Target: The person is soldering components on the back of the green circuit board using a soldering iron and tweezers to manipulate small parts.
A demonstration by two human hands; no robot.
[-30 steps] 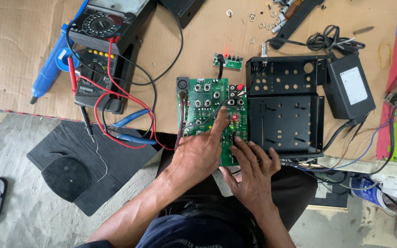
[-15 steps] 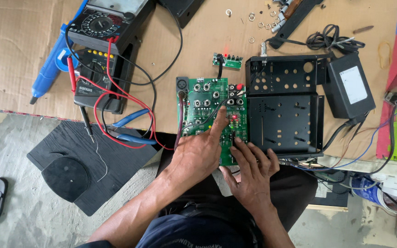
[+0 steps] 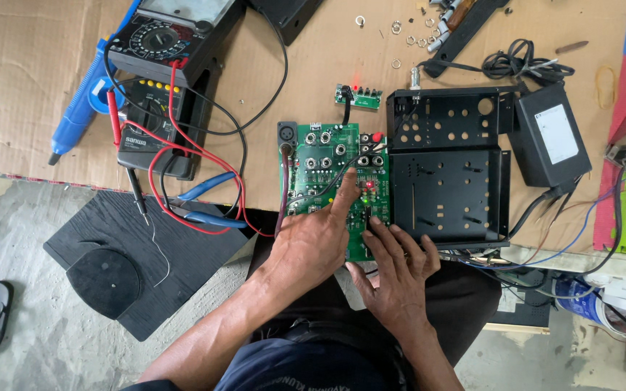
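Observation:
A green circuit board (image 3: pixel 322 156) with round jacks and lit red and green lights lies at the near edge of a cardboard-covered table (image 3: pixel 30 87). My left hand (image 3: pixel 311 246) rests on its lower part, index finger stretched out and pointing at the board's middle beside the lights. My right hand (image 3: pixel 394 268) lies flat with fingers spread at the board's lower right corner, fingertips touching it. Neither hand grips anything. A small green board (image 3: pixel 359 97) with a red light sits just beyond, joined by a black lead.
An open black metal case (image 3: pixel 447 174) lies right of the board, a black power adapter (image 3: pixel 548 137) past it. At the left are two multimeters (image 3: pixel 164 43) with red and black leads, blue-handled pliers (image 3: pixel 208 203) and a blue tool (image 3: pixel 81 108). Loose nuts (image 3: pixel 396 29) lie at the back.

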